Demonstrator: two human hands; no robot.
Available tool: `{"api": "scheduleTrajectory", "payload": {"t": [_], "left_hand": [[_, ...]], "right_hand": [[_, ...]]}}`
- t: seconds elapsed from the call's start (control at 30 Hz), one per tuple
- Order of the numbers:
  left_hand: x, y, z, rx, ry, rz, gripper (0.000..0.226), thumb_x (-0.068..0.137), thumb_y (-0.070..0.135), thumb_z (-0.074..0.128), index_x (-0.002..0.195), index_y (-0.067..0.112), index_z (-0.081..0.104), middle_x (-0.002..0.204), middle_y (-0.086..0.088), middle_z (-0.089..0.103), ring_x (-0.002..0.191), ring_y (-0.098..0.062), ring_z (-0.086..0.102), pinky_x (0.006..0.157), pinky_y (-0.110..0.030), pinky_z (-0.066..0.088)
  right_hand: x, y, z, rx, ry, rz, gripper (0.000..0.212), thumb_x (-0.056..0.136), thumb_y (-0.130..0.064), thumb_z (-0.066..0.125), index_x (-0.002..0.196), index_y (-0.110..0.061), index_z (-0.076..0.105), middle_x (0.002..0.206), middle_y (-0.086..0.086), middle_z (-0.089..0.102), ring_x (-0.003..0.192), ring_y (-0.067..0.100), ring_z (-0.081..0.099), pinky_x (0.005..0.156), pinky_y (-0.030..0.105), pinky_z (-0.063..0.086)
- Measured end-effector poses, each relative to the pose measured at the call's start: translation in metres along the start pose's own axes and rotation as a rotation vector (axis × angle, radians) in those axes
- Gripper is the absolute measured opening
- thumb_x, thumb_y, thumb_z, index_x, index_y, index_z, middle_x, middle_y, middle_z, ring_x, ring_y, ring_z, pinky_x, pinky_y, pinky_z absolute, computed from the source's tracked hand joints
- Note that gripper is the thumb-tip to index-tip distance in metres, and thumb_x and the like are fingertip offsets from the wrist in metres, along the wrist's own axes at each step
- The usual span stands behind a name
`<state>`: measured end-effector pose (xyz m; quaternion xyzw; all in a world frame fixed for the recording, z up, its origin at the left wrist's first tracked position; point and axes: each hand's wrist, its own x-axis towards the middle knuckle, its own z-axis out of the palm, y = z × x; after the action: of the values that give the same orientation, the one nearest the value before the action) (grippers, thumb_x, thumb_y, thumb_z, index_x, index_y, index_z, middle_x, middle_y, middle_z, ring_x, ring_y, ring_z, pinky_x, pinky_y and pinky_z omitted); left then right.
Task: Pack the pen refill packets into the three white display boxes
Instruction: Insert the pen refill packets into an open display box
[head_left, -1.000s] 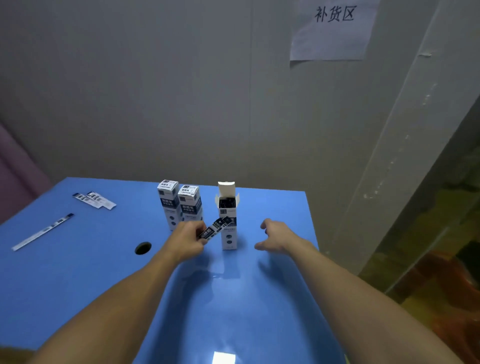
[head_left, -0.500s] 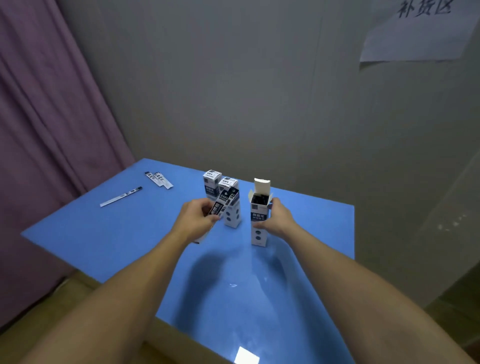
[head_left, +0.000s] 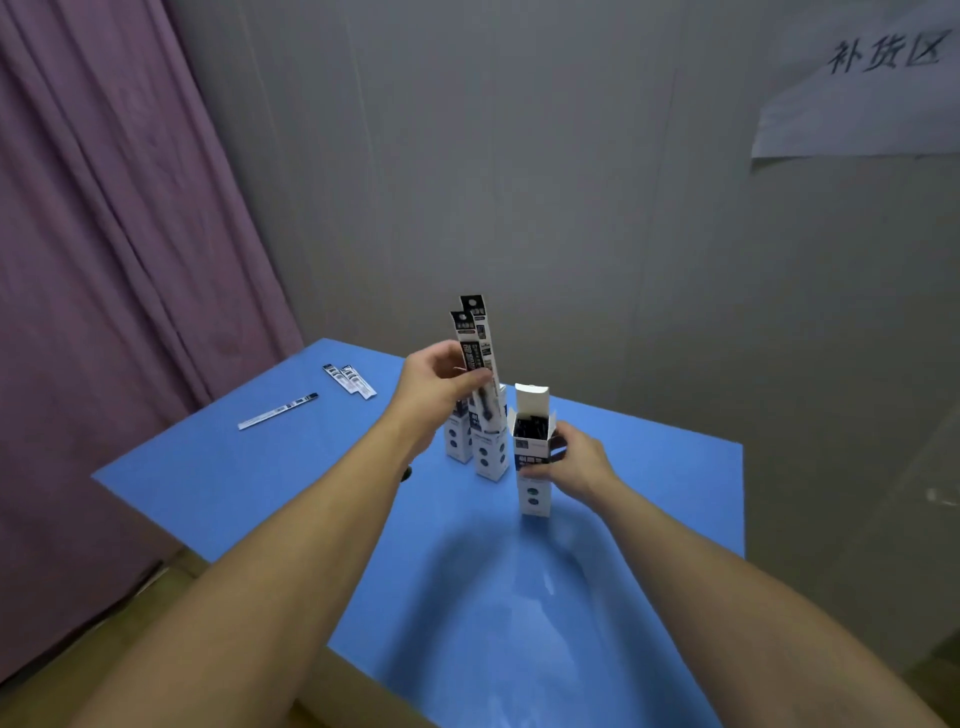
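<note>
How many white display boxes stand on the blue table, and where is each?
3. The open box is gripped by the right hand; a second box stands to its left; a third box stands behind that one, partly hidden by the left hand.

The paper sheet stuck on the grey wall at upper right carries three handwritten characters, 补货区 (large black strokes, easy to read). The print on the upright refill packets, on the white boxes and on the packets lying on the desk is too small to read.
</note>
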<state>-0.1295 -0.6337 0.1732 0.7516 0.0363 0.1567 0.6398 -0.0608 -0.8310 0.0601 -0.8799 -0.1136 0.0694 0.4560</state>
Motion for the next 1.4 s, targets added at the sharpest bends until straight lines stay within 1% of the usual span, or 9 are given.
{"api": "scheduleTrajectory", "payload": {"t": [0.07, 0.13, 0.3, 0.5, 0.57, 0.77, 0.93, 1.17, 1.4], "left_hand": [[0.002, 0.006, 0.009, -0.037, -0.005, 0.022, 0.019, 0.084, -0.004, 0.076, 0.091, 0.014, 0.072, 0.086, -0.001, 0.075, 0.079, -0.012, 0.07, 0.078, -0.029, 0.058], [0.003, 0.008, 0.018, -0.075, -0.012, 0.034, 0.023, 0.083, -0.009, 0.074, 0.089, 0.013, 0.072, 0.083, 0.001, 0.075, 0.079, -0.012, 0.07, 0.079, -0.028, 0.058], [0.006, 0.007, 0.029, -0.17, 0.006, 0.041, 0.023, 0.082, -0.012, 0.073, 0.092, 0.009, 0.073, 0.091, -0.01, 0.076, 0.085, -0.019, 0.071, 0.08, -0.028, 0.057], [0.006, 0.015, 0.037, -0.367, 0.017, 0.038, 0.024, 0.083, -0.016, 0.069, 0.087, 0.008, 0.07, 0.089, -0.011, 0.073, 0.089, -0.028, 0.069, 0.09, -0.041, 0.058], [0.006, 0.016, 0.038, -0.325, -0.018, 0.06, 0.026, 0.082, -0.015, 0.07, 0.084, 0.011, 0.072, 0.087, -0.01, 0.074, 0.087, -0.028, 0.069, 0.088, -0.04, 0.058], [-0.001, 0.006, 0.035, -0.152, -0.059, 0.073, 0.029, 0.081, -0.015, 0.071, 0.083, 0.014, 0.073, 0.082, -0.001, 0.076, 0.08, -0.015, 0.072, 0.075, -0.023, 0.056], [0.002, 0.002, 0.034, -0.248, 0.065, 0.057, 0.029, 0.082, -0.015, 0.071, 0.085, 0.014, 0.073, 0.08, 0.003, 0.076, 0.077, -0.012, 0.07, 0.075, -0.025, 0.055], [0.008, 0.004, 0.032, -0.349, 0.12, 0.044, 0.028, 0.081, -0.013, 0.073, 0.083, 0.015, 0.072, 0.079, 0.001, 0.075, 0.082, -0.019, 0.068, 0.084, -0.035, 0.056], [0.005, 0.005, 0.035, -0.303, 0.087, 0.07, 0.028, 0.081, -0.015, 0.072, 0.085, 0.013, 0.073, 0.079, 0.002, 0.076, 0.078, -0.015, 0.07, 0.078, -0.028, 0.056]], "right_hand": [[-0.003, -0.002, -0.003, 0.025, 0.007, -0.046, 0.048, 0.068, -0.019, 0.09, 0.109, -0.021, 0.065, 0.099, -0.003, 0.068, 0.088, 0.015, 0.063, 0.066, 0.023, 0.048], [-0.004, -0.002, -0.007, 0.048, 0.025, -0.07, 0.045, 0.068, -0.019, 0.09, 0.107, -0.023, 0.066, 0.1, -0.003, 0.069, 0.09, 0.016, 0.064, 0.067, 0.024, 0.049], [-0.008, -0.003, -0.017, 0.045, 0.057, -0.094, 0.046, 0.069, -0.017, 0.089, 0.106, -0.029, 0.064, 0.1, -0.006, 0.069, 0.09, 0.013, 0.063, 0.066, 0.02, 0.047], [-0.008, -0.003, -0.015, 0.022, 0.052, -0.106, 0.044, 0.07, -0.017, 0.089, 0.104, -0.029, 0.065, 0.1, -0.004, 0.069, 0.09, 0.014, 0.063, 0.074, 0.029, 0.053], [-0.009, -0.005, -0.013, 0.026, 0.05, -0.117, 0.045, 0.07, -0.017, 0.088, 0.107, -0.028, 0.065, 0.1, -0.005, 0.069, 0.089, 0.013, 0.063, 0.075, 0.029, 0.054], [-0.011, -0.014, -0.01, 0.021, 0.044, -0.147, 0.04, 0.07, -0.018, 0.088, 0.099, -0.029, 0.063, 0.099, -0.006, 0.069, 0.089, 0.011, 0.064, 0.075, 0.032, 0.057], [-0.013, -0.017, -0.01, 0.008, 0.041, -0.16, 0.041, 0.072, -0.016, 0.087, 0.105, -0.024, 0.064, 0.101, -0.005, 0.069, 0.088, 0.01, 0.064, 0.067, 0.022, 0.051], [-0.012, -0.016, -0.01, 0.022, 0.048, -0.166, 0.043, 0.071, -0.016, 0.088, 0.106, -0.024, 0.065, 0.1, -0.005, 0.068, 0.09, 0.013, 0.065, 0.077, 0.032, 0.058], [-0.013, -0.017, -0.008, 0.019, 0.05, -0.161, 0.045, 0.071, -0.016, 0.088, 0.109, -0.023, 0.065, 0.096, -0.007, 0.066, 0.087, 0.01, 0.064, 0.076, 0.03, 0.057]]}}
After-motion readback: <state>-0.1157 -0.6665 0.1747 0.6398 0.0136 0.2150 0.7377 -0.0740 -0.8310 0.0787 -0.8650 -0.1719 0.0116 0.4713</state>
